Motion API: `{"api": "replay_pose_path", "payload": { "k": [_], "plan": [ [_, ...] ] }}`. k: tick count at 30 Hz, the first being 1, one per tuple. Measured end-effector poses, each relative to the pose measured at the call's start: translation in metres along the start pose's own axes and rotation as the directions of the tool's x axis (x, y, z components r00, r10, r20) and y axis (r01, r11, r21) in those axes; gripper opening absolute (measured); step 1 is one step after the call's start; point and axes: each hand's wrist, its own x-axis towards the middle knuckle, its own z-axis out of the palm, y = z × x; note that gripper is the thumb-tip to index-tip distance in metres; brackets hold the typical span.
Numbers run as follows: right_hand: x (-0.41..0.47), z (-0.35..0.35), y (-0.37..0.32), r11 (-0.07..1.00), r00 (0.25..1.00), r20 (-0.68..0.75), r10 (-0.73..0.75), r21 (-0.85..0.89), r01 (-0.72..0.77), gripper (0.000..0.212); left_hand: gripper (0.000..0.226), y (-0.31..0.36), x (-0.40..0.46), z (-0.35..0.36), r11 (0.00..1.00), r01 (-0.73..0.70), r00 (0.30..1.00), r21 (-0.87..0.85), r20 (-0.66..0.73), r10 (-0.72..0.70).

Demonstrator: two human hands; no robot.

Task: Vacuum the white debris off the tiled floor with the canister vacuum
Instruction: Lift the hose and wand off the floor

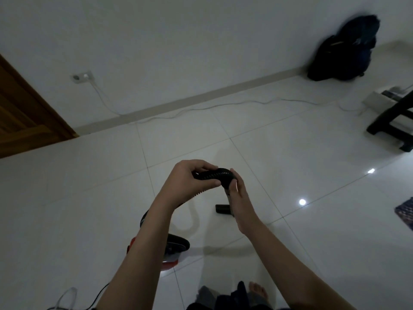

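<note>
A black ribbed vacuum hose (218, 175) arches between my hands at the middle of the view. My left hand (190, 179) grips the hose from the left, fingers curled over it and thumb under. My right hand (238, 195) holds the hose's right end, where it bends down into a grey tube mostly hidden behind the palm. The red and black canister vacuum (176, 248) sits on the white tiled floor (290, 157) below my left forearm. A short black nozzle piece (223, 208) lies on the floor beside my right hand. No white debris shows clearly.
A white cable (223, 106) runs from a wall socket (82, 77) along the skirting to the right. A dark backpack (344, 50) leans in the far corner. Black furniture legs (393, 124) stand at right, a wooden door (24, 113) at left, my bare foot (258, 290) below.
</note>
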Motion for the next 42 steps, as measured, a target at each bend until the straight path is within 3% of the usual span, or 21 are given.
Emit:
{"api": "replay_pose_path", "payload": {
  "k": [5, 12, 16, 21, 28, 34, 38, 42],
  "plan": [
    [-0.002, -0.002, -0.026, 0.965, 0.976, 0.028, -0.218, -0.14, 0.22, 0.037, 0.026, -0.001, 0.008, -0.006, 1.0, -0.018, 1.0, -0.019, -0.011, 0.018],
    [0.02, -0.004, -0.027, 0.904, 0.934, 0.113, -0.34, -0.233, 0.358, 0.036, 0.025, -0.001, 0.02, -0.011, 0.998, -0.063, 0.997, 0.005, -0.033, 0.063],
    [0.032, -0.002, -0.03, 0.892, 0.926, 0.103, -0.363, -0.25, 0.377, 0.031, 0.025, -0.006, 0.019, -0.014, 0.969, -0.173, 0.981, 0.179, -0.053, 0.185],
    [0.045, -0.008, -0.036, 0.882, 0.908, 0.132, -0.398, -0.219, 0.418, 0.037, 0.055, -0.046, -0.004, -0.026, 0.923, -0.216, 0.942, 0.318, -0.18, 0.282],
    [0.059, -0.008, -0.043, 0.796, 0.842, 0.124, -0.525, -0.278, 0.538, 0.035, 0.059, -0.059, -0.008, -0.021, 0.976, -0.168, 0.881, 0.137, -0.423, 0.212],
    [0.064, 0.011, -0.063, 0.666, 0.757, 0.164, -0.633, -0.384, 0.64, 0.035, 0.052, -0.056, -0.002, -0.023, 0.98, -0.19, 0.851, -0.055, -0.507, 0.137],
    [0.07, 0.017, -0.042, 0.705, 0.775, 0.061, -0.629, -0.374, 0.602, 0.047, 0.051, -0.062, -0.002, -0.03, 0.966, -0.251, 0.841, -0.065, -0.509, 0.184],
    [0.08, 0.025, -0.012, 0.609, 0.655, -0.046, -0.754, -0.422, 0.671, 0.05, 0.048, -0.074, -0.003, -0.029, 0.935, -0.352, 0.799, -0.043, -0.534, 0.276]
  ]
}}
